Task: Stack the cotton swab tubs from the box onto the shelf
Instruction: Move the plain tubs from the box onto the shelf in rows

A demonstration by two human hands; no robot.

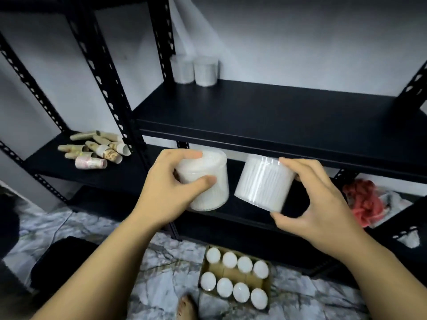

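Both hands are loaded here. Left hand is wrapped around one cotton swab tub, thumb across the front and fingers over the lid, tub roughly upright. Right hand has a second tub pinched between fingertips on top and thumb underneath, and that one's tilted over quite a bit. Both are up in the air just below the front edge of the black shelf, not touching it.

So I'd say this is the carry step, halfway between box and shelf. The cardboard box sits on the marble floor below with eight more tubs in it, so plenty left to do. Two tubs already stand at the back left corner of the shelf, side by side.

Next move probably means lifting both over the shelf lip, straightening the right one, and setting them beside or on top of that pair. Stacking on the lids would need them square, or they'll slide off.
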